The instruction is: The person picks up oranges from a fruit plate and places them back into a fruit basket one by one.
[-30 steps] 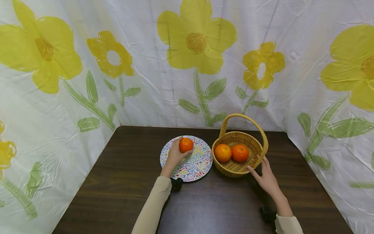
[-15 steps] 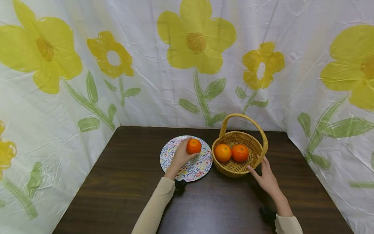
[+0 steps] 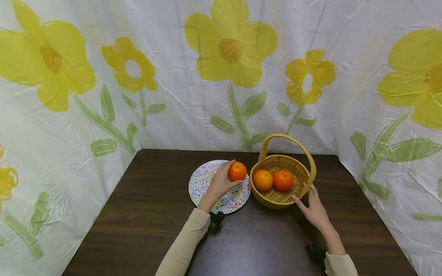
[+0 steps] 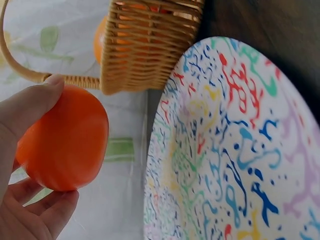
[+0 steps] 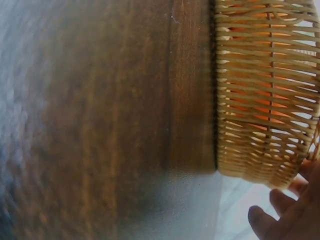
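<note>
My left hand (image 3: 221, 184) grips a round, smooth orange (image 3: 237, 171) between thumb and fingers, held above the right part of a plate (image 3: 203, 180) with a multicoloured squiggle pattern. In the left wrist view the thumb lies on one side of the orange (image 4: 65, 140) and fingertips on the other. Right of the plate stands a wicker basket (image 3: 272, 201) with a tall arched handle. Two more oranges lie in it, a lighter one (image 3: 263, 180) and a redder one (image 3: 283, 180). My right hand (image 3: 315, 212) holds the basket's right rim near the handle's base, thumb in front, one fingertip inside.
Everything stands on a dark brown wooden table (image 3: 145, 214). A white curtain (image 3: 179, 115) with yellow flowers hangs behind and at both sides. The handle (image 3: 288, 136) arches high over the basket, and the plate's right edge sits close to the basket's left wall.
My left hand has carried the orange rightward over the plate, closer to the basket. My right hand and the basket stay where they were.
</note>
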Demonstrator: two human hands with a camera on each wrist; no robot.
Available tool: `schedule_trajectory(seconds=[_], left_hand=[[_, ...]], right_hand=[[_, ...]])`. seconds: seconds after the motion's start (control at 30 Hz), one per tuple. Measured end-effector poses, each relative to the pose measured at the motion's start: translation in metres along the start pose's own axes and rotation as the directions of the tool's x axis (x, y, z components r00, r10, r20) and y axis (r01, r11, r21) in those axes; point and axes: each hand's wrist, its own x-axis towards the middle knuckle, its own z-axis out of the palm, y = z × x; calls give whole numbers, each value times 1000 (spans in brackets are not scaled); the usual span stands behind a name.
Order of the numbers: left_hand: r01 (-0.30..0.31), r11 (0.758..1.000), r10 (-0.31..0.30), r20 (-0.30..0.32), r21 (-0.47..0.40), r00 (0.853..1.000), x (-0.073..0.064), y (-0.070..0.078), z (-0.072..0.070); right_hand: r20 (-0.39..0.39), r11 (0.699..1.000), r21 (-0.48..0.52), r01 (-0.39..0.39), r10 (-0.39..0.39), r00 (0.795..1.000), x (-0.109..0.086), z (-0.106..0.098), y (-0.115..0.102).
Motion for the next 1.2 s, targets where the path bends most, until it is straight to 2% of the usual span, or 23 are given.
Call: schedule_trajectory(seconds=[0.2, 0.6, 0.97, 1.2], left_hand=[[-44, 999, 43, 31, 11, 999, -1, 10, -1], [-119, 993, 119, 86, -7, 989, 0, 21, 4], [-192, 981, 194, 89, -33, 977, 2, 31, 10], [-207, 978, 209, 107, -26, 972, 4, 39, 15]], right_hand=[[-1, 1000, -1, 0, 0, 1000, 0, 0, 0], [12, 1000, -3, -9, 9, 1000, -1, -1, -2], [18, 1000, -6, -17, 18, 1000, 0, -1, -3], [20, 1000, 0, -24, 24, 999, 0, -1, -3]])
